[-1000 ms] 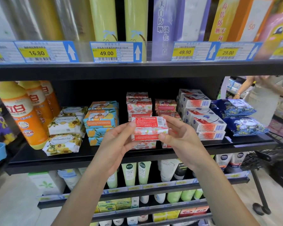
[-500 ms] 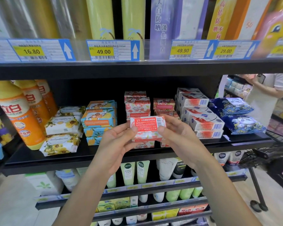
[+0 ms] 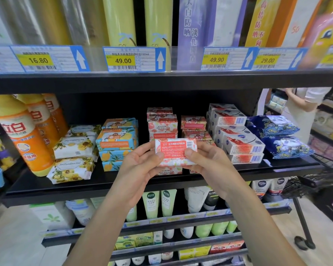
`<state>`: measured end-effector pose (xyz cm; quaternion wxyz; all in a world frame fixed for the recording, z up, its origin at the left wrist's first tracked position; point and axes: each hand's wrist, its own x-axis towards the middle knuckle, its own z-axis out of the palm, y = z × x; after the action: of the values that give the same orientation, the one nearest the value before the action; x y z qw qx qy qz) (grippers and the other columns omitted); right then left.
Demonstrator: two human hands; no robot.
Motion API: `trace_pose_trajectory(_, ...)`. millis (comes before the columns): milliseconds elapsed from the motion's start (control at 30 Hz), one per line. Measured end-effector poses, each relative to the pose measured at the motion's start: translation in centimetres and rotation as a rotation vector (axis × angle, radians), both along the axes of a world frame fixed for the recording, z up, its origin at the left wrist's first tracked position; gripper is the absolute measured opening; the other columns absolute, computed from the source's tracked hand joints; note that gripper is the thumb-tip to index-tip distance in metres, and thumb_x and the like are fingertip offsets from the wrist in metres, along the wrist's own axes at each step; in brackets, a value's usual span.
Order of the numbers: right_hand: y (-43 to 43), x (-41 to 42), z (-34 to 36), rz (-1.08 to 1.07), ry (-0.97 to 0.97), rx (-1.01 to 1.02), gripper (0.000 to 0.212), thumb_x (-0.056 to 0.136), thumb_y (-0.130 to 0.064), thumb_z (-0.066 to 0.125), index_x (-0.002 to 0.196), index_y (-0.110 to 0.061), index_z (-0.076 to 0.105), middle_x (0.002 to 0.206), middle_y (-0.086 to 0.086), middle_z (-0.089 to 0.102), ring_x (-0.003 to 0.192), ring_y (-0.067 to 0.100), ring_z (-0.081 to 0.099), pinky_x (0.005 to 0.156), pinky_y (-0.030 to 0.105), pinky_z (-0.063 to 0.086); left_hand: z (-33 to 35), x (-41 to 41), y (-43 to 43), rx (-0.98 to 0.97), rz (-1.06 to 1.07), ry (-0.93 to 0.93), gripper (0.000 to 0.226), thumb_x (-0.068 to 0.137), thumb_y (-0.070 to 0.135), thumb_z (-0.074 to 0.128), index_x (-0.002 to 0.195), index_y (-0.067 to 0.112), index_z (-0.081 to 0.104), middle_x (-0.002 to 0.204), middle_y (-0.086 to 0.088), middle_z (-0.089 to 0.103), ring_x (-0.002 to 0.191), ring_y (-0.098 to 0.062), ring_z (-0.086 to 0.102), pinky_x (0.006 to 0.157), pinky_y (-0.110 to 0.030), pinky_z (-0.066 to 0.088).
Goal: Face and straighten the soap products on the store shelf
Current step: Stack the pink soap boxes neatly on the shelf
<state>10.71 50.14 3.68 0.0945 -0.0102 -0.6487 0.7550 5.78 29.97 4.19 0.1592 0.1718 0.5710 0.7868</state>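
Head view: soap bar (image 3: 176,148), same grip

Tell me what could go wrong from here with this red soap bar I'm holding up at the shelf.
1. The soap bar, pinched by the left hand and right hand, shows its barcode side; shelved like that, it would likely face backwards.
2. Pushing it in could topple the pink soap stack right behind it.
3. The right hand is close to the unevenly stacked white boxes and might nudge them.
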Motion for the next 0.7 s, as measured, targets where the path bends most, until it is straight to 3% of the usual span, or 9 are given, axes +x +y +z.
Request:
trace_pose_trajectory(167,0.17,0.15,-0.77,-0.036,0.075,0.058,0.050,0.080,-0.023,0.079,0.127,-0.022,0.063,0.122,0.008,0.072,0.119,0.028,0.066,0.106,0.047,0.050,0.17,-0.35,-0.28,-0.055,-0.004,-0.018,0.052,0.088,0.025,0.069,0.138,0.014,0.059,0.123,-0.008,0.073,0.117,-0.022,0.069,0.106,-0.044,0.050)
trace_pose_trajectory(367,0.50,0.09,-0.63,-0.055,0.209,0.171,0.051,0.083,-0.012,0.081,0.130,-0.016,0.062,0.127,0.010,0.069,0.123,0.031,0.063,0.109,0.054,0.047,0.74,0.08,-0.23,-0.060,-0.100,-0.072,0.044,0.096,0.040,0.056,0.124,0.008,0.067,0.120,-0.008,0.075,0.118,-0.020,0.069,0.105,-0.035,0.052)
trace_pose_trajectory(700,0.23,0.55,-0.10,-0.017,0.224,0.175,0.052,0.079,-0.007,0.080,0.127,-0.021,0.064,0.126,0.002,0.070,0.119,0.022,0.065,0.097,0.037,0.054,0.94,0.17,-0.09,0.076,-0.080,-0.177,0.043,0.089,0.026,0.068,0.123,0.001,0.068,0.120,-0.016,0.074,0.116,-0.026,0.070,0.101,-0.037,0.055)
